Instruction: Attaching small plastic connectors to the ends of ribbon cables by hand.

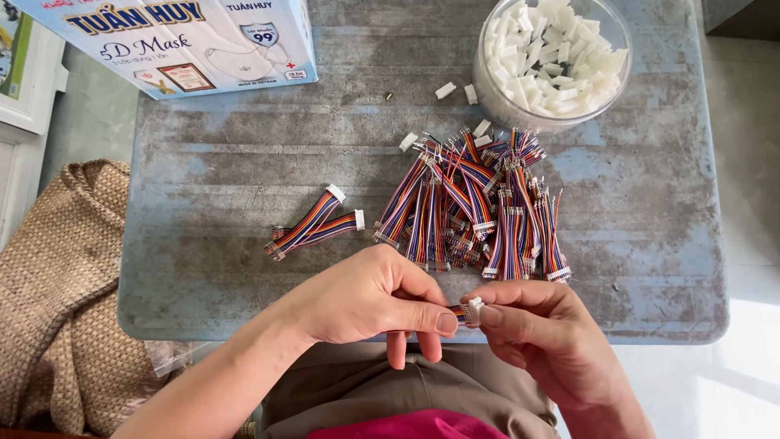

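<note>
My left hand (370,299) pinches a short multicoloured ribbon cable (460,313) near the table's front edge. My right hand (543,335) grips the small white connector (474,310) at the end of that same cable, fingertips meeting those of the left. Just beyond my hands lies a large pile of similar striped cables (479,203). Two cables with white connectors fitted (315,226) lie apart, to the left of the pile.
A clear round tub (552,57) full of white connectors stands at the back right, with a few loose connectors (445,90) beside it. A blue and white carton (183,41) sits at the back left on the worn grey table (244,146). A woven bag (61,284) lies left of the table.
</note>
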